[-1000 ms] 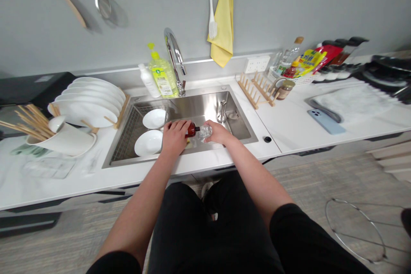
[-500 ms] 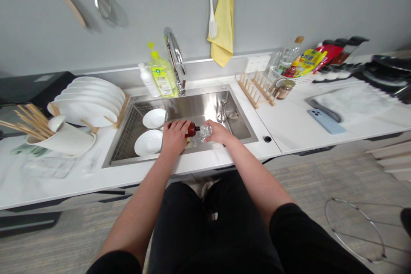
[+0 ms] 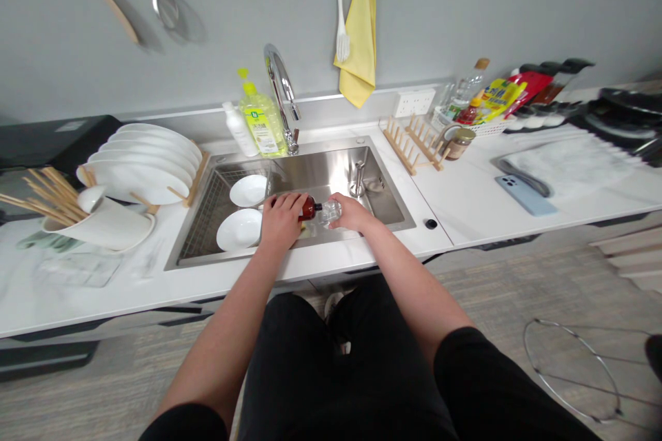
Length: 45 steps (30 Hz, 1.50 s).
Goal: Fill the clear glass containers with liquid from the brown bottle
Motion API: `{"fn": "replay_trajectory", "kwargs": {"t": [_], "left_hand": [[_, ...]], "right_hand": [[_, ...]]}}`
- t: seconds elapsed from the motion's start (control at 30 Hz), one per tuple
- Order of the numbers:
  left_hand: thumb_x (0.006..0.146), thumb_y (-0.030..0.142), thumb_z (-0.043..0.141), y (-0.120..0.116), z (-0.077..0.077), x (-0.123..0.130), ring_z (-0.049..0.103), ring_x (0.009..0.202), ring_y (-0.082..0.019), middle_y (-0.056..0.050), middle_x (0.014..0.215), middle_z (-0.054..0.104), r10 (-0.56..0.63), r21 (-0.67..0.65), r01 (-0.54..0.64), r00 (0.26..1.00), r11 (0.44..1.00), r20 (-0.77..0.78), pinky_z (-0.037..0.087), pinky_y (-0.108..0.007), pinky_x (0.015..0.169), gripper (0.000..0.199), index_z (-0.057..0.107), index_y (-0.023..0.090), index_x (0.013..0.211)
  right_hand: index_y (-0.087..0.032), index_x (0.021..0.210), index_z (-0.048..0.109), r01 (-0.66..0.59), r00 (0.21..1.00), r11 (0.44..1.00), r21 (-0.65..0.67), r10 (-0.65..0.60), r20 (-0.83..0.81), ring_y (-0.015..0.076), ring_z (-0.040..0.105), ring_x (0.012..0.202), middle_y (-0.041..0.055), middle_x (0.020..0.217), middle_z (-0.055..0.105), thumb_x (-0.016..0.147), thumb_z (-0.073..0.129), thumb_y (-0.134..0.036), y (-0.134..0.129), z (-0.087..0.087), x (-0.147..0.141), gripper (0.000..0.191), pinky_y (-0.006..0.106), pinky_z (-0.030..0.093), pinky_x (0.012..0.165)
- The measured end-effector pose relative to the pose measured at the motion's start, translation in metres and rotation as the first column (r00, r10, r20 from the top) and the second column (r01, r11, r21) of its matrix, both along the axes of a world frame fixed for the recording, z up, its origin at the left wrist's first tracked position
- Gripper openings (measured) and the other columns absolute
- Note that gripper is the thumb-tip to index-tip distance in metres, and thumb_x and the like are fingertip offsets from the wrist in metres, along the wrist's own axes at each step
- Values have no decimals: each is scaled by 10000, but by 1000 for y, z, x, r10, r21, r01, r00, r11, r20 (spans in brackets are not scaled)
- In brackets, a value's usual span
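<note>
My left hand [image 3: 282, 219] is wrapped round a brown bottle [image 3: 309, 208], which lies tilted on its side with its dark neck pointing right. My right hand [image 3: 352, 212] holds a small clear glass [image 3: 332, 212], its mouth toward the bottle's neck. Bottle neck and glass meet, or nearly so; whether they touch I cannot tell. Both are over the steel sink [image 3: 321, 179]. Left of my left hand, two white bowls, a front one [image 3: 238, 229] and a back one [image 3: 249, 190], sit in a wire basket [image 3: 213, 194]. My left palm hides most of the bottle's body.
Behind the sink stand a chrome faucet [image 3: 279, 93], a yellow-green detergent bottle [image 3: 263, 120] and a white bottle [image 3: 239, 129]. White plates [image 3: 139, 165] and a chopstick holder [image 3: 111, 224] are at left. At right are a wooden rack [image 3: 414, 145], a jar [image 3: 459, 145] and a phone [image 3: 525, 194].
</note>
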State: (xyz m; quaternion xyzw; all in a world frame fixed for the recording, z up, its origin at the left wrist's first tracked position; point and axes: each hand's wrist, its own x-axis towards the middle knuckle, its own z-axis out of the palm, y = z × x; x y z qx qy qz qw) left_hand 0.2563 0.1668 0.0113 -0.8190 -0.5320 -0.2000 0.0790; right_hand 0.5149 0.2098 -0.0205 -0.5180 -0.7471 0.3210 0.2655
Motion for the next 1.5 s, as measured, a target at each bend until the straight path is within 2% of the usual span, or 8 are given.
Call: {"fn": "replay_trajectory", "kwargs": {"t": [0.63,0.9,1.13,1.23,1.37,1.5], "left_hand": [[967,145,640,0,-1,-1,663,1423,-391,-144,1581,728,4,7,-4,1000,1000,5,381,-613,1251,658,655,265,1614],[938,200,710,3,-5,-2,673,1429,-400,-154,1580,731,33,-14,-33,998,999,51,413,-597,1230,682,648,252,1614],[940,260,767,4,-6,-3,686,1437,-396,-163,1572,736,37,-18,-36,996,999,87,429,-581,1243,682,630,245,1608],[930,354,826,6,-8,-5,712,1403,-397,-174,1539,752,55,-20,-52,991,998,125,460,-556,1240,700,622,227,1587],[842,435,937,7,-11,-8,770,1298,-415,-180,1473,784,101,-23,-98,972,995,214,554,-530,1168,799,623,209,1542],[784,476,1000,8,-12,-12,820,1191,-394,-151,1392,822,197,-52,-192,894,980,402,655,-489,1026,856,624,243,1517]], "right_hand": [[-280,1292,691,8,1000,1000,-18,-8,-19,248,748,1010,-17,1111,797,599,1067,-201,0,1,0,793,331,574,913],[-274,1220,699,16,997,999,-32,-19,-69,247,742,1019,-37,1080,793,588,1041,-203,-2,5,-1,722,321,561,902],[-271,1253,684,7,994,999,-38,-11,-112,246,730,1042,-33,1112,779,587,1026,-212,0,3,0,750,319,550,926],[-264,1273,680,11,990,999,-34,-16,-139,241,721,1031,-23,1125,772,595,1020,-239,1,1,0,759,325,546,928],[-267,1308,661,11,980,1000,-29,-17,-199,232,707,1010,-13,1160,758,604,1013,-313,2,-2,0,788,338,551,931],[-253,1322,642,-1,953,1000,-27,-7,-304,220,713,1013,4,1191,748,624,1002,-406,4,-5,-1,800,331,568,932]]}}
